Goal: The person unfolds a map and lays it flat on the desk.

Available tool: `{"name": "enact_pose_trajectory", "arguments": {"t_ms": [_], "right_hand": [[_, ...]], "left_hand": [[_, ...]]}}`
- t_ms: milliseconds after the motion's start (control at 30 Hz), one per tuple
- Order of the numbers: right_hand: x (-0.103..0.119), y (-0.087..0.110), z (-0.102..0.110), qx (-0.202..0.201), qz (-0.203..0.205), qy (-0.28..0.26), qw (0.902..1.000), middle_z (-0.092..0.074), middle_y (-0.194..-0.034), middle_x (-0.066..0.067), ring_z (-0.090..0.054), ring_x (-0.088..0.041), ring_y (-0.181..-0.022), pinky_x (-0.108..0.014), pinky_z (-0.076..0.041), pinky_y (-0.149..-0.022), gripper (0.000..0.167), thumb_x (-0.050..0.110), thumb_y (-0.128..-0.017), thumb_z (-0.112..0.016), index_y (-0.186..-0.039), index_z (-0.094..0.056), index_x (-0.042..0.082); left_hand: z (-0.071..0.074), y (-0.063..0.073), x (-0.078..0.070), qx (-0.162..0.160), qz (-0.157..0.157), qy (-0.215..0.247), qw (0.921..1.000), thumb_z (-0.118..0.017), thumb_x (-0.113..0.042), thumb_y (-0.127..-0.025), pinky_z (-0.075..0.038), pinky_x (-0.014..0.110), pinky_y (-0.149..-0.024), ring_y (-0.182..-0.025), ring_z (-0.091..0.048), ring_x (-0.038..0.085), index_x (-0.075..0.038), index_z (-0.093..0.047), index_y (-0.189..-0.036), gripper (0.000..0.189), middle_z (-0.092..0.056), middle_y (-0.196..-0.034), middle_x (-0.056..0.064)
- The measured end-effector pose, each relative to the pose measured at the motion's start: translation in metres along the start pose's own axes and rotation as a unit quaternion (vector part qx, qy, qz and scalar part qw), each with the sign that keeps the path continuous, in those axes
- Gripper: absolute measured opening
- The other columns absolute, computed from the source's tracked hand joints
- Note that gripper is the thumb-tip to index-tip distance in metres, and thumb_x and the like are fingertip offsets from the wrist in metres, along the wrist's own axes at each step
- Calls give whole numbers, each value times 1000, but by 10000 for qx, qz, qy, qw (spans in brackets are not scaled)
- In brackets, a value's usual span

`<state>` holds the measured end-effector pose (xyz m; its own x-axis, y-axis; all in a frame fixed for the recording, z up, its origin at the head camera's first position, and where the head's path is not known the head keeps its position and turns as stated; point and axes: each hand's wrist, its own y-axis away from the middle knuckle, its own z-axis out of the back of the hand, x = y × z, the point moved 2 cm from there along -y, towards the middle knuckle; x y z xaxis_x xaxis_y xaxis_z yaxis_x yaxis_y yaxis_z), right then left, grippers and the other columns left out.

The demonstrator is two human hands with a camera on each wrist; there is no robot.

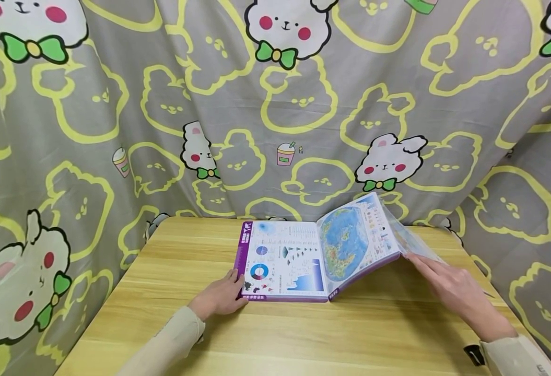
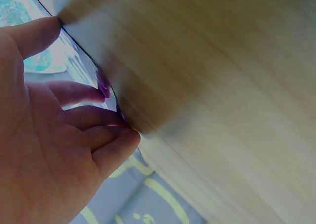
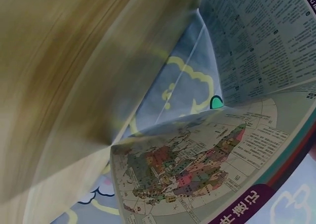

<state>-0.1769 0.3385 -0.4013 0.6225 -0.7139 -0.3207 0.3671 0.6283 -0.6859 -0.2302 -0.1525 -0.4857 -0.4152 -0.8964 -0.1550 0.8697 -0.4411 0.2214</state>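
An open atlas (image 1: 284, 261) with a purple border lies on the wooden table (image 1: 303, 339). My left hand (image 1: 223, 296) rests at its lower left corner, fingertips against the book's edge (image 2: 101, 85). The atlas's right half (image 1: 355, 240), showing a globe map, is raised at a slant. My right hand (image 1: 449, 284) reaches with straight fingers to the outer edge of a thin lifted page (image 1: 413, 241). In the right wrist view a coloured map page (image 3: 197, 169) and a text page (image 3: 256, 46) fill the frame; the hand itself is hidden there.
A grey curtain (image 1: 275, 104) printed with yellow outlines and white bunnies hangs close behind and around the table. Bare wood (image 1: 172, 271) shows left of and in front of the book. The table's edges lie near both forearms.
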Motion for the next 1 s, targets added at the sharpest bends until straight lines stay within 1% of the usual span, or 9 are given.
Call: {"name": "enact_pose_trajectory", "arguments": {"t_ms": [200,300,467,667,900,1000], "right_hand": [[-1,3,-3,3,59,10,10000,-66,-107,-14,-65,-35,-71,-39,-43,-38,43,20,-105,-24,-120,-61,5],[0,5,-4,13,100,23,9999,-66,-105,-14,-66,-35,-71,-42,-45,-40,43,20,-105,-24,-119,-62,4],[1,6,-7,61,151,32,9999,-67,-105,-14,-66,-33,-70,-40,-45,-40,44,20,-105,-24,-118,-62,4],[1,9,-11,162,155,-109,9997,-66,-106,-13,-66,-29,-69,-37,-44,-39,44,21,-105,-24,-117,-62,4],[4,9,-16,115,279,-187,9994,-67,-105,-14,-66,-28,-71,-38,-47,-42,45,23,-105,-25,-116,-64,3],[5,11,-17,193,268,-173,9993,-67,-106,-14,-66,-28,-69,-37,-47,-42,45,23,-105,-24,-116,-64,4]], "left_hand": [[-1,1,6,0,80,8,10000,-53,-42,-94,-26,46,-110,-138,-23,39,6,-36,-142,70,-26,-148,29],[-1,2,9,-11,108,56,9999,-53,-43,-93,-26,47,-110,-138,-23,39,7,-36,-141,71,-25,-148,29],[-3,4,13,-18,214,173,9996,-55,-44,-92,-27,48,-109,-138,-22,40,7,-35,-142,73,-25,-148,29],[-2,7,19,-66,286,275,9992,-56,-44,-92,-28,49,-108,-137,-23,41,8,-36,-141,74,-25,-147,31],[0,9,30,12,495,271,9984,-55,-47,-92,-28,50,-108,-137,-23,41,8,-35,-142,76,-23,-148,31],[1,11,34,9,502,301,9983,-56,-45,-92,-29,51,-107,-137,-23,43,9,-36,-140,76,-23,-147,32]]}}
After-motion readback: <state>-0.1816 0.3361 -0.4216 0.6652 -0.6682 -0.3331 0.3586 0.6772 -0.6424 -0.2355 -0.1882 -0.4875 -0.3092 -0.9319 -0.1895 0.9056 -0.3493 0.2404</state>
